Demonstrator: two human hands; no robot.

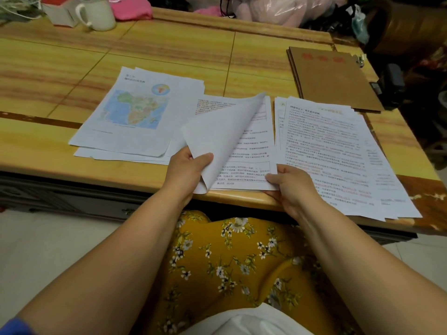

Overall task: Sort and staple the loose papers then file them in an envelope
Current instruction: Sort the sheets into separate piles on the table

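Wooden table [169, 52] | your left hand [186, 165] pinches curled sheet [225, 131] over middle stack [251, 170] | right hand [292, 187] grips stack's near-right corner

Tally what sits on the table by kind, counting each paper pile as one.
Paper piles: 3: map pile, middle pile, right pile
Brown envelope stacks: 1
White mugs: 1
White boxes: 1
Total: 6

From my remote feed: a yellow wood-grain table [169, 44] stretches beyond the hands, a white mug [99, 13] far ahead-left of them, pale floor tiles [48, 238] below.
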